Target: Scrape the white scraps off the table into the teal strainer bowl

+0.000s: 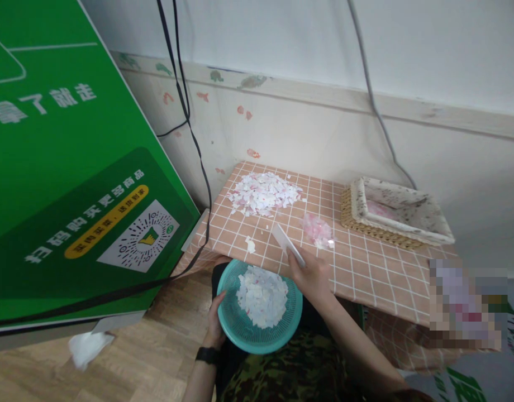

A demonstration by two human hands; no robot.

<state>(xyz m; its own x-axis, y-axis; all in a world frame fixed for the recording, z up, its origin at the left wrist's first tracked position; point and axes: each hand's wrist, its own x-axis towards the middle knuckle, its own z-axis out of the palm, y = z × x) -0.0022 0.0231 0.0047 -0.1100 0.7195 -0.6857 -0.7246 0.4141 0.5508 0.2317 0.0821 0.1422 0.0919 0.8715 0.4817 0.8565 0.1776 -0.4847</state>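
Note:
My left hand (216, 319) grips the left rim of a round teal plastic colander (263, 345), held just below the table's front edge. Inside it lies a heap of small white paper scraps (263, 296). Over the table edge, my right hand (310, 274) is closed on a flat white strip (287, 243), its free end angled toward the back left and close to the tablecloth. A few loose scraps (250, 244) sit left of the strip. Farther back is a larger pile of white and pinkish scraps (263, 192). To the right of the strip rests a clear, pink-tinted plastic packet (318, 230).
A brown checked tablecloth (366, 273) covers the table against the wall. A cloth-lined wicker basket (401, 215) stands at the back right. On the left are a green cabinet (72, 167) and a hanging black cable (200, 162). White litter (89, 347) lies on the floor.

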